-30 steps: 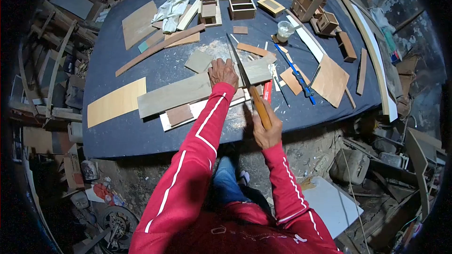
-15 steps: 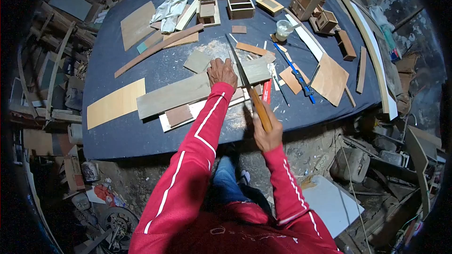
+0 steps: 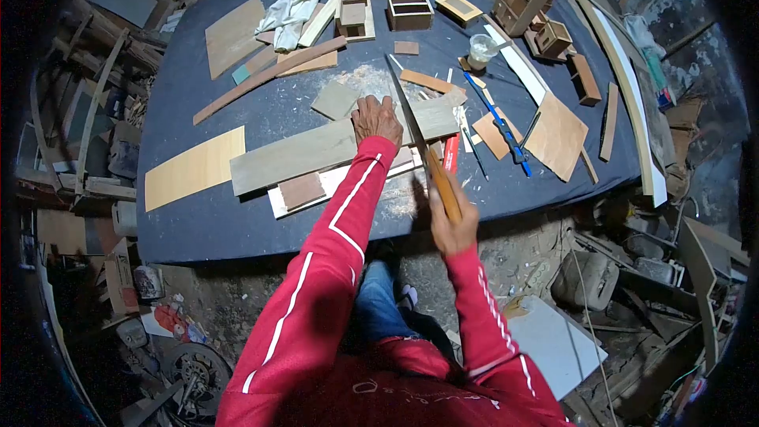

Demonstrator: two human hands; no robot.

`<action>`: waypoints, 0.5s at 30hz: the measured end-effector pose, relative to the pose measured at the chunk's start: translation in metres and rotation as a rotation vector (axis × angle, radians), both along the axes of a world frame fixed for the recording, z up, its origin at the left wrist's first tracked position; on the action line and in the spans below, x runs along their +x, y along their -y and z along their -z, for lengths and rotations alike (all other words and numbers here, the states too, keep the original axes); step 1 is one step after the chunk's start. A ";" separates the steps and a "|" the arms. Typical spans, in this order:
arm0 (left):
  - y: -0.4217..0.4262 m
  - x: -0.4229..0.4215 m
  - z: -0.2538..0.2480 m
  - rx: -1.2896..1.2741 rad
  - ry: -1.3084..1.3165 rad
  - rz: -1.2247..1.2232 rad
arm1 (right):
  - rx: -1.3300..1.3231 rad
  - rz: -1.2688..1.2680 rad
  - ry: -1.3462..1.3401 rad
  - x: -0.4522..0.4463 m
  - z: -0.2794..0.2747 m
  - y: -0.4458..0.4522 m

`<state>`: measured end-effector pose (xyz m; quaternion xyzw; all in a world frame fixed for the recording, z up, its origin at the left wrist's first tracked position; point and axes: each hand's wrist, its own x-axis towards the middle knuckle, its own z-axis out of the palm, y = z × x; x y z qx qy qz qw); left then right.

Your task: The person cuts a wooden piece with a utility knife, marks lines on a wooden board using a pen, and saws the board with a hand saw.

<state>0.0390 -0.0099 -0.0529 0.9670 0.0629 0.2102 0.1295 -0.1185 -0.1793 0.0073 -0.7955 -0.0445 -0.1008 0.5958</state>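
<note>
My right hand (image 3: 455,221) is wrapped round the wooden handle of a handsaw (image 3: 409,111). The saw's dark blade points away from me and crosses a long greyish wooden board (image 3: 296,156) near its right end. My left hand (image 3: 377,120) bears down on this board just left of the blade, its bent fingers reaching over the far edge. Under the board lie a white strip and a brown wood piece (image 3: 302,190). A small square grey offcut (image 3: 334,100) lies beyond my left hand, beside a patch of sawdust (image 3: 368,77).
Small wooden boxes (image 3: 410,12), a cup (image 3: 481,52), a blue bar-like tool (image 3: 500,126) and a thin wood sheet (image 3: 556,138) lie on the dark cloth-covered table (image 3: 190,233). A pale panel (image 3: 195,170) is at left. Scrap and containers crowd the floor.
The saw has shifted slightly forward and back along its stroke, its handle now a little nearer me. My left hand stays on the board. The view has shifted slightly.
</note>
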 end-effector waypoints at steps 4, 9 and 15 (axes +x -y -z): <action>0.001 -0.003 -0.003 0.006 -0.057 -0.009 | -0.114 0.049 -0.042 -0.111 -0.027 0.042; -0.001 -0.001 -0.003 0.011 -0.039 0.021 | -0.123 0.033 -0.021 -0.063 -0.026 0.024; 0.001 0.001 0.001 -0.024 0.015 -0.002 | -0.060 -0.009 -0.047 0.007 -0.008 -0.002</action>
